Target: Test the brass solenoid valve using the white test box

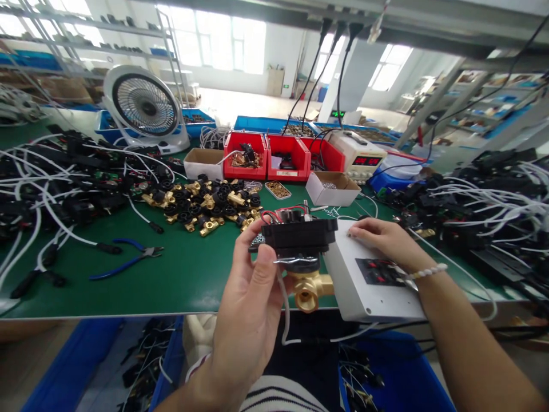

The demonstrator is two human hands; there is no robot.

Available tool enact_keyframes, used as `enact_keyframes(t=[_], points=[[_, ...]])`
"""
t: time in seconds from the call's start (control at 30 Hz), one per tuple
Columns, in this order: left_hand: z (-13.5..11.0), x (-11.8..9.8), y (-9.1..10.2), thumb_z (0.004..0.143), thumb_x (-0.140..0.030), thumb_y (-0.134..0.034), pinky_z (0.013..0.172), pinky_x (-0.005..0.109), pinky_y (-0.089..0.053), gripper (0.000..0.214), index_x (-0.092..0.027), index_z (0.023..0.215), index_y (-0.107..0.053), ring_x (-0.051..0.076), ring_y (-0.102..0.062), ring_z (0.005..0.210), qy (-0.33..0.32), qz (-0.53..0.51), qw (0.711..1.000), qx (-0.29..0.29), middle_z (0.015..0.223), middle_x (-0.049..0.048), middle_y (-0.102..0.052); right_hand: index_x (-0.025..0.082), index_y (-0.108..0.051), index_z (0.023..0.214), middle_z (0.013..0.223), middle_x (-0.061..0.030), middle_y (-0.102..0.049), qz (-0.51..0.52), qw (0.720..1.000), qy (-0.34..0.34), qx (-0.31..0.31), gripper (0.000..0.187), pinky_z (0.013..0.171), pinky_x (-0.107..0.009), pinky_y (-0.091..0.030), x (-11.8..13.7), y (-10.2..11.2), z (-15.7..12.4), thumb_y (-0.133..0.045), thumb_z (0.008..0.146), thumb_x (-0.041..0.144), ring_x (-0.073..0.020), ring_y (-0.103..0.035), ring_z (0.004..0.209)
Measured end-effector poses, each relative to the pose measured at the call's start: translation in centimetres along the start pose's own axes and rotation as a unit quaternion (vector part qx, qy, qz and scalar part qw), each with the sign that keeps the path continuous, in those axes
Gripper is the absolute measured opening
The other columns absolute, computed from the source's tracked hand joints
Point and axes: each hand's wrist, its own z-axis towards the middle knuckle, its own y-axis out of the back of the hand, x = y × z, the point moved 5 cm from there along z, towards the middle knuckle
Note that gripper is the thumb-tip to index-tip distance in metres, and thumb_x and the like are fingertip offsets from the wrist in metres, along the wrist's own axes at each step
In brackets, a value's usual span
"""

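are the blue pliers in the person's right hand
No, the blue pliers lie on the green table, while the right hand rests on the white box.

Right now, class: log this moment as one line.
left hand: holds valve | right hand: rests on white box | bench: pliers, brass fittings

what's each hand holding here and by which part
The left hand holds a valve assembly by its black actuator housing, thumb on the front edge, brass body hanging below. The right hand holds nothing; it rests flat on the white box.
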Motion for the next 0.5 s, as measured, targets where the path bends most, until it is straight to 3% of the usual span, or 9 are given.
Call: enact_keyframes(t=[0.17,0.27,0.37,0.5], points=[[0.06,-0.02,-0.09,0.097,-0.027,-0.049,0.082,0.03,-0.059,0.026,-0.028,0.123,-0.051,0.021,-0.069,0.094,0.004,0.015,1.0,-0.004,0.113,0.0052,-0.067,0.02,-0.065,0.075,0.079,-0.008,-0.07,-0.004,0.999,0.025,-0.035,0.051,0.075,-0.038,-0.047,0.92,-0.55,-0.28,-0.057,0.067,0.07,-0.0264,-0.062,0.075],[0.26,0.19,-0.16,0.096,-0.025,-0.049,0.085,0.032,-0.058,0.028,-0.023,0.123,-0.055,0.024,-0.068,0.098,0.043,-0.022,0.999,-0.003,0.114,0.0096,-0.067,0.021,-0.064,0.073,0.076,-0.0072,-0.069,-0.026,0.998,0.034,-0.04,0.048,0.072,-0.036,-0.046,0.96,-0.78,-0.03,-0.053,0.07,0.068,-0.0244,-0.061,0.071],[0.5,0.75,-0.49,0.098,-0.027,-0.039,0.085,0.037,-0.059,0.032,-0.014,0.108,-0.067,0.024,-0.07,0.093,0.122,-0.097,0.988,0.015,0.1,0.0125,-0.072,0.021,-0.062,0.067,0.071,-0.0061,-0.067,-0.048,0.997,0.032,-0.043,0.048,0.069,-0.034,-0.045,0.8,-0.82,0.27,-0.045,0.077,0.065,-0.0225,-0.059,0.069],[0.59,0.91,-0.71,0.1,-0.028,-0.03,0.081,0.033,-0.06,0.051,-0.009,0.088,-0.075,0.019,-0.072,0.076,0.182,-0.133,0.974,0.022,0.081,0.0115,-0.073,0.021,-0.058,0.062,0.066,-0.0045,-0.063,-0.053,0.998,0.033,-0.025,0.051,0.067,-0.032,-0.043,0.83,-0.68,0.65,-0.043,0.077,0.067,-0.0213,-0.057,0.067]])
